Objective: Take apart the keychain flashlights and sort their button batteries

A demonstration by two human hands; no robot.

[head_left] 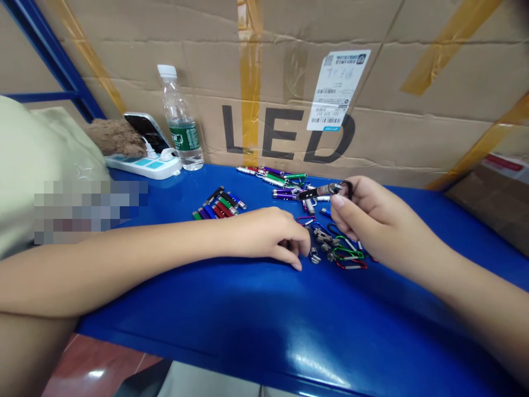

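My right hand (367,218) is closed around a small black keychain flashlight (317,192) with a black carabiner at its end, held a little above the blue table (248,314). My left hand (270,237) rests on the table with fingers curled down, fingertips touching small metal parts (316,256) beside a pile of coloured carabiners (349,256). What those fingers pinch, if anything, is hidden. A neat row of finished coloured flashlights (220,204) lies behind my left hand. More loose flashlights (276,177) lie near the cardboard.
A large cardboard box (372,82) marked "LED" stands along the back of the table. At the back left are a water bottle (181,121), a white power strip (144,164) with a phone (145,131) propped on it, and a brown fuzzy thing (115,138).
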